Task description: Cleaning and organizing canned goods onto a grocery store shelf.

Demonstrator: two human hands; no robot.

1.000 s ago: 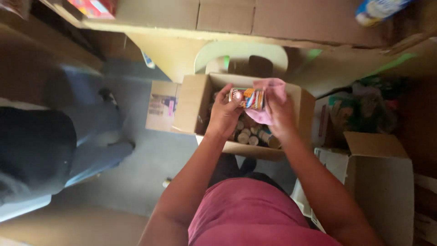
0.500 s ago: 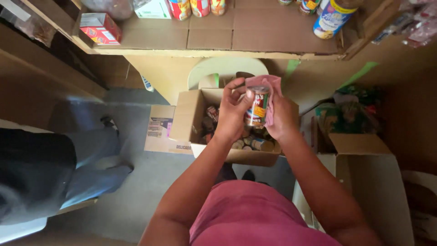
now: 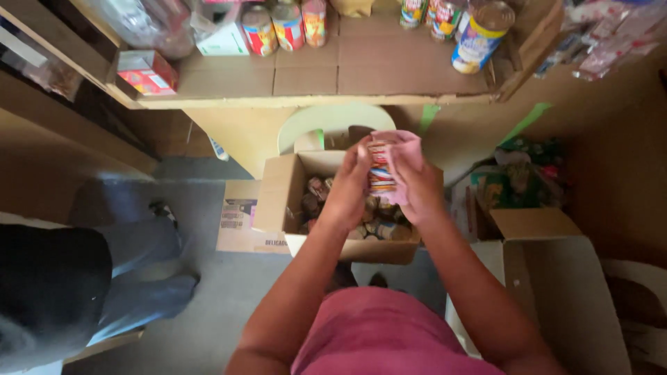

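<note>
Both hands meet at the centre of the frame, above an open cardboard box (image 3: 278, 201). The left hand (image 3: 351, 184) is curled closed around the left side of a small can (image 3: 379, 170) with a colourful label. The right hand (image 3: 417, 191) is folded around a pink cloth (image 3: 403, 156), pressing it against the can's right side and top. Below the can, the box holds more cans (image 3: 379, 226). In the upper part of the frame a cardboard-covered shelf (image 3: 361, 69) carries several tins, and a second person's legs (image 3: 132, 278) fill the lower left.
</note>
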